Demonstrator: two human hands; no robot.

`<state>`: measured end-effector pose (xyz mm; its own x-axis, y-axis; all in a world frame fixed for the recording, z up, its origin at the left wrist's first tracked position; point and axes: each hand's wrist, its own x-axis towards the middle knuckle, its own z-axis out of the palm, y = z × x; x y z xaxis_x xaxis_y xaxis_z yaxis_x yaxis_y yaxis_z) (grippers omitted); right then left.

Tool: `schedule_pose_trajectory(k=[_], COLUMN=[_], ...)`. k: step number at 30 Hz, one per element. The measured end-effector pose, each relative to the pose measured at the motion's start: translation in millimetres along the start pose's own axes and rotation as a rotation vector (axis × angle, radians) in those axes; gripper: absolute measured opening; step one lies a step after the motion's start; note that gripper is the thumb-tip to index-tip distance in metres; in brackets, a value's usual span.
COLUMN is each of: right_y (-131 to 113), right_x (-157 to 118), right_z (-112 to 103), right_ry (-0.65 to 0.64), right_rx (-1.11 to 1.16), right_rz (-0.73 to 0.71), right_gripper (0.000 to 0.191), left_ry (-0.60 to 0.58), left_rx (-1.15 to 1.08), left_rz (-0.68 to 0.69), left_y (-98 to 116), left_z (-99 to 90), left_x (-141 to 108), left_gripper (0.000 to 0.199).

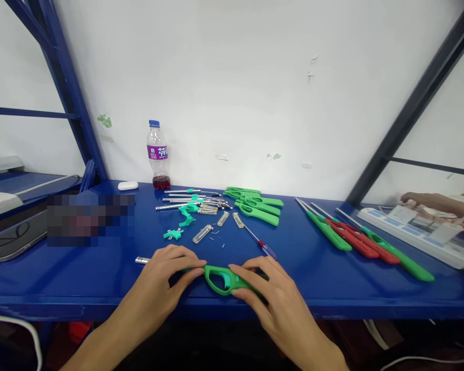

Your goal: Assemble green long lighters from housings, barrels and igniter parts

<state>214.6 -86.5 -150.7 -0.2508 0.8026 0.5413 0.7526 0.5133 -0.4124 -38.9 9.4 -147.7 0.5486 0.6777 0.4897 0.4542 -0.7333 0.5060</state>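
A green long-nosed lighter (235, 282) with a teal trigger lies level between my hands over the table's front edge. Near its neck, my left hand (170, 275) pinches it, the metal nozzle (142, 260) poking out at left. My right hand (270, 288) grips the handle between thumb and fingers, hiding its far end. Just beyond is a screwdriver (268, 250) with a purple-red handle. Clear fuel tanks (202, 234), teal trigger pieces (174, 234) and tiny metal bits lie farther off. Behind them are metal nozzle rods (174, 201) with wires and stacked green handle shells (261, 210).
Several whole green and red lighters (328, 233) lie at right, beside a white power strip (417, 237). Another person's hand (425, 200) shows beyond the blue frame. A soda bottle (158, 154) and a white case (128, 185) stand by the wall.
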Motion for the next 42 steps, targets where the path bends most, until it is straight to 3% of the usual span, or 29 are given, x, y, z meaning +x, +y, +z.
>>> schedule_pose_trajectory(k=[9,12,16,18,21,28,35,42], right_y=[-2,1,3,1,-1,5,9,8], right_x=[-2,-4,-6,-5,-4,-7,-6,-6], right_z=[4,6,4,1,-2,0,2,7], right_ry=[0.046,0.069,0.033,-0.001,-0.023,-0.047,0.027,0.048], right_rx=[-0.099,-0.059,-0.023,-0.018,-0.016,-0.107,-0.218,-0.272], right_rz=[-0.061,-0.048,-0.018,0.007,0.035,-0.038,-0.149,-0.194], right_gripper=[0.036,0.034,0.031,0.031,0.032,0.034,0.034,0.041], left_ry=[0.092,0.101,0.149,0.061,-0.074,-0.145,-0.111,-0.061], left_rx=[0.152,0.21,0.27,0.297,0.274,0.181,0.154,0.123], left_rz=[0.248,0.296,0.224,0.234,0.228,0.188,0.204,0.358], left_y=[0,-1,-10,-18,-26,-9,0,-1], left_z=[3.0,-12.6,-44.0,-50.9,-44.8,-18.6,-18.2,-11.8], left_x=[4,3,1,0,0,1,-3,-4], left_gripper=[0.021,0.02,0.027,0.022,0.018,0.015,0.009,0.02])
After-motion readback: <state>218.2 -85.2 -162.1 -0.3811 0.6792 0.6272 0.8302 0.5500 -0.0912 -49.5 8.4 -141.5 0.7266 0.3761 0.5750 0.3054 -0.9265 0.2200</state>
